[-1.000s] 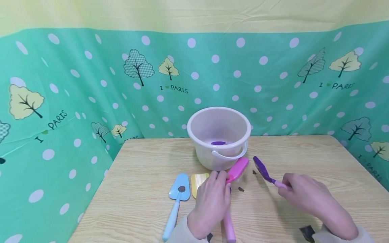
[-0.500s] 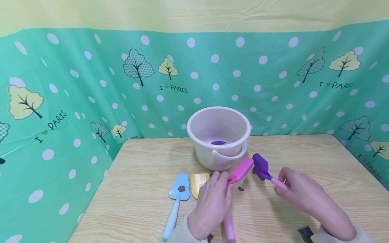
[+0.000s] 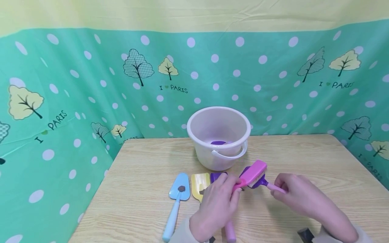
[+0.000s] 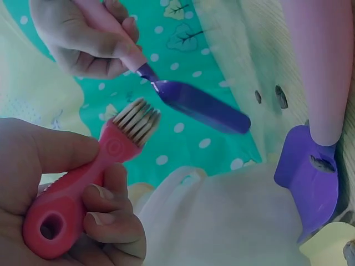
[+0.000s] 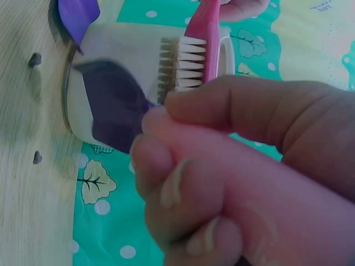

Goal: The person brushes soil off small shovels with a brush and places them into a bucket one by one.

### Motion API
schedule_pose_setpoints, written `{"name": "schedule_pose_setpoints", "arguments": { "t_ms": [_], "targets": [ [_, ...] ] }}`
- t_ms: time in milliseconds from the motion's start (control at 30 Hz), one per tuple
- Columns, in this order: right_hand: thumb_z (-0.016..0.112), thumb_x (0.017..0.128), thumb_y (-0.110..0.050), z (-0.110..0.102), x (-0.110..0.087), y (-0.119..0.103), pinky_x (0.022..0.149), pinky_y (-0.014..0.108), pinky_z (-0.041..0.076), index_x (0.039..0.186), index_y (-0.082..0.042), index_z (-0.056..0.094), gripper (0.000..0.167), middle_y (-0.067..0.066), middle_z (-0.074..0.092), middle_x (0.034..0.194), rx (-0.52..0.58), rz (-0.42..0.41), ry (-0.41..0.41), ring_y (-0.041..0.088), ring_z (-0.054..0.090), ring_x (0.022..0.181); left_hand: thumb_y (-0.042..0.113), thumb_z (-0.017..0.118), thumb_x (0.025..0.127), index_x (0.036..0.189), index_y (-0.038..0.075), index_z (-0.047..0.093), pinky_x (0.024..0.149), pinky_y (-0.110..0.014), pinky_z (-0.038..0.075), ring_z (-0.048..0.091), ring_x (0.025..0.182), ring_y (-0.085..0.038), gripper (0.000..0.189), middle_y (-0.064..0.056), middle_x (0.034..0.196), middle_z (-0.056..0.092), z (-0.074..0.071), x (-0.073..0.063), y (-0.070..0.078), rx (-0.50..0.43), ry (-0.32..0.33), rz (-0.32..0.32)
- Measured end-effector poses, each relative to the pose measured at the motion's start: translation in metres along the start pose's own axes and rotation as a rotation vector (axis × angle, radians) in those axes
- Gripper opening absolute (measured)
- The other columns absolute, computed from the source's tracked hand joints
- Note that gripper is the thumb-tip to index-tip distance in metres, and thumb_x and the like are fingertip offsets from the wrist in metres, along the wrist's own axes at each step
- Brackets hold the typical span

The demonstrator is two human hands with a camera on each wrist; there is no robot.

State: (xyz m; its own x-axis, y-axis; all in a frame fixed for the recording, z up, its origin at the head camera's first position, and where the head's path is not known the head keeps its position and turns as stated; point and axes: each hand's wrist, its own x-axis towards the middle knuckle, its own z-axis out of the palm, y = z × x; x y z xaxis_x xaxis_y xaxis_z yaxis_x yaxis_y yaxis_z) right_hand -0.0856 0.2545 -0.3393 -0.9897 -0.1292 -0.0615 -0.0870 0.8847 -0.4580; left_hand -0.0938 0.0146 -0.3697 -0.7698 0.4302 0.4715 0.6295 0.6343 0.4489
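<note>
My left hand (image 3: 217,204) holds a pink brush (image 3: 256,170) by its handle, the pale bristles angled down and right. In my right hand (image 3: 301,195) is a small purple shovel (image 3: 262,182), gripped by its pink handle. From the head, the brush head overlaps the shovel's blade; the left wrist view shows the bristles (image 4: 138,121) apart from the blade. Both tools are above the table, in front of a white bucket (image 3: 209,158). Below my left hand lies another purple shovel (image 3: 215,176), partly hidden, with a pink handle (image 3: 230,233).
A blue trowel (image 3: 174,192) bearing a brown lump (image 3: 181,188) and a yellow scoop (image 3: 197,179) lie left of my left hand. Small dark bits (image 4: 282,97) are scattered on the wooden table (image 3: 146,162). Something purple (image 3: 218,143) is inside the bucket. A patterned curtain (image 3: 212,77) hangs behind.
My left hand has carried the brush to the right, across the purple shovel. My right hand has turned the shovel's blade and shifted slightly left and down with it.
</note>
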Motion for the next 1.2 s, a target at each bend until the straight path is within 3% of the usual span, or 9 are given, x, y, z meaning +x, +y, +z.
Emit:
{"name": "schedule_pose_setpoints", "arguments": {
  "t_ms": [233, 500, 733, 1200],
  "targets": [
    [0.067, 0.088, -0.025, -0.003, -0.002, 0.002, 0.042, 0.026, 0.043, 0.083, -0.012, 0.062, 0.014, -0.002, 0.052, 0.062, 0.175, -0.018, -0.118, 0.012, 0.049, 0.047, 0.02, 0.064, 0.09, 0.106, 0.02, 0.064, 0.055, -0.013, 0.035, 0.041, 0.063, -0.001, 0.016, 0.01, 0.08, 0.046, 0.001, -0.001, 0.002, 0.016, -0.012, 0.0],
    [0.066, 0.089, -0.03, -0.008, -0.002, 0.003, 0.039, 0.025, 0.039, 0.084, -0.011, 0.06, 0.02, -0.001, 0.049, 0.059, 0.261, -0.019, -0.177, 0.012, 0.047, 0.043, 0.019, 0.065, 0.089, 0.102, 0.019, 0.065, 0.05, -0.014, 0.033, 0.039, 0.059, -0.001, 0.013, 0.009, 0.078, 0.047, 0.001, -0.001, 0.001, 0.015, -0.022, -0.064],
    [0.066, 0.089, -0.029, -0.01, -0.003, 0.004, 0.038, 0.025, 0.039, 0.085, -0.01, 0.06, 0.02, 0.0, 0.053, 0.063, 0.276, -0.008, -0.183, 0.011, 0.047, 0.043, 0.022, 0.064, 0.091, 0.099, 0.018, 0.064, 0.049, -0.016, 0.035, 0.039, 0.058, -0.002, 0.009, 0.009, 0.078, 0.046, 0.001, 0.0, 0.0, 0.017, -0.058, -0.138],
    [0.065, 0.09, -0.03, -0.015, -0.005, 0.007, 0.039, 0.025, 0.037, 0.084, -0.012, 0.06, 0.02, -0.003, 0.047, 0.058, 0.25, -0.006, -0.19, 0.011, 0.046, 0.042, 0.017, 0.066, 0.089, 0.103, 0.015, 0.062, 0.049, -0.018, 0.035, 0.04, 0.057, -0.004, 0.015, 0.007, 0.077, 0.046, 0.003, 0.001, -0.005, 0.075, -0.093, -0.196]
  ]
}}
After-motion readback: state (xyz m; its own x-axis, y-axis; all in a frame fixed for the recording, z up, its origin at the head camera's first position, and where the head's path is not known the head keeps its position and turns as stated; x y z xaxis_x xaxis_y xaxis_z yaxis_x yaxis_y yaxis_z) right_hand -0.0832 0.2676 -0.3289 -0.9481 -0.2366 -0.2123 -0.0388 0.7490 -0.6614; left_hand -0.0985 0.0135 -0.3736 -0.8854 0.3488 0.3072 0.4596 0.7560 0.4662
